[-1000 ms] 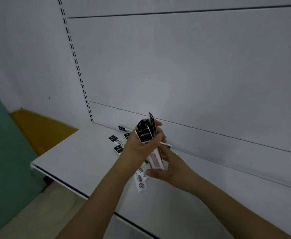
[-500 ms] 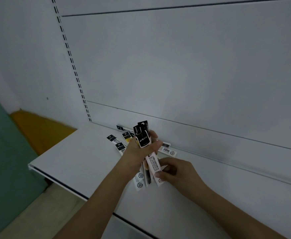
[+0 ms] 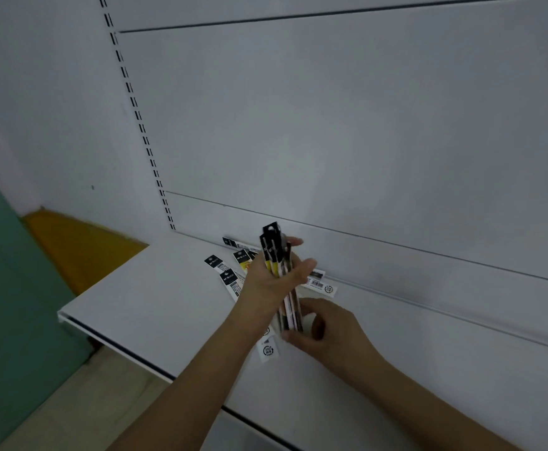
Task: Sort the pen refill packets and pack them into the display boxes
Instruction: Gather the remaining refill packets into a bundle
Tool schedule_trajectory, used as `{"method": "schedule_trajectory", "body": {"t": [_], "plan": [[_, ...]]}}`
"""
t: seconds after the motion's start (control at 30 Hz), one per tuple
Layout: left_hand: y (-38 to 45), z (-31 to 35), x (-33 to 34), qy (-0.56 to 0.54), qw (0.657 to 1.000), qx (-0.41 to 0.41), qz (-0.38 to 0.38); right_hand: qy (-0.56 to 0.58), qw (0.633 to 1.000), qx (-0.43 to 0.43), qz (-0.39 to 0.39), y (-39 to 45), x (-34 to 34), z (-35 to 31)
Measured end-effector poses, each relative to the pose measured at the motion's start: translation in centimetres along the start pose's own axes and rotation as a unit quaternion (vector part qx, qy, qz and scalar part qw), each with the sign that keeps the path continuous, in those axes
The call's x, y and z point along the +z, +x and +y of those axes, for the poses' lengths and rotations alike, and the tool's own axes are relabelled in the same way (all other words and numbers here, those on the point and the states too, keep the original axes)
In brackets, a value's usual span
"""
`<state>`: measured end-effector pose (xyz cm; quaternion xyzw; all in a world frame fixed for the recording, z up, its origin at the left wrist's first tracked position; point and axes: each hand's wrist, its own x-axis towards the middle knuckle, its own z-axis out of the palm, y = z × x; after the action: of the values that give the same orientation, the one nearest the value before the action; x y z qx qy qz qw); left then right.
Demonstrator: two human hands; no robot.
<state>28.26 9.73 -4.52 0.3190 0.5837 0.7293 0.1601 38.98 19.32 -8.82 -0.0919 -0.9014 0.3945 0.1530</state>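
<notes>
Both hands hold the refill packets [image 3: 282, 281] upright: left hand [image 3: 272, 281] above, right hand [image 3: 327, 330] below.

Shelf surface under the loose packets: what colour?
White, seen in the head view: shelf, loose packets.

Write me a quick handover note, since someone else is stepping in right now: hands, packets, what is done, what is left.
Left hand holds a bunch of packets upright above the shelf. Right hand grips the bunch's lower end. Loose packets lie on the shelf behind the hands, near the back panel. No display box is in view, so nothing shows as packed. Left: gather the loose ones, sort, box them.
</notes>
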Motion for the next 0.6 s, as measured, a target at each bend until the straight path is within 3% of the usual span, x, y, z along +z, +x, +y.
{"method": "schedule_trajectory", "body": {"t": [0.13,0.3,0.43,0.6], "plan": [[-0.2,0.2,0.0,0.014,0.999,-0.015,-0.027,0.01,1.0,-0.011,0.018,0.2,-0.3,-0.1],[-0.7,0.6,0.6,0.024,0.997,0.002,-0.069,0.01,0.999,-0.005,-0.04,0.1,0.5,-0.3],[-0.7,0.9,0.4,0.046,0.996,0.009,-0.082,-0.01,1.0,0.005,0.008,0.0,0.4,0.4],[-1.5,1.2,1.6,0.108,0.99,-0.025,-0.086,-0.051,0.998,0.034,0.007,-0.2,1.1,-0.4]]}}
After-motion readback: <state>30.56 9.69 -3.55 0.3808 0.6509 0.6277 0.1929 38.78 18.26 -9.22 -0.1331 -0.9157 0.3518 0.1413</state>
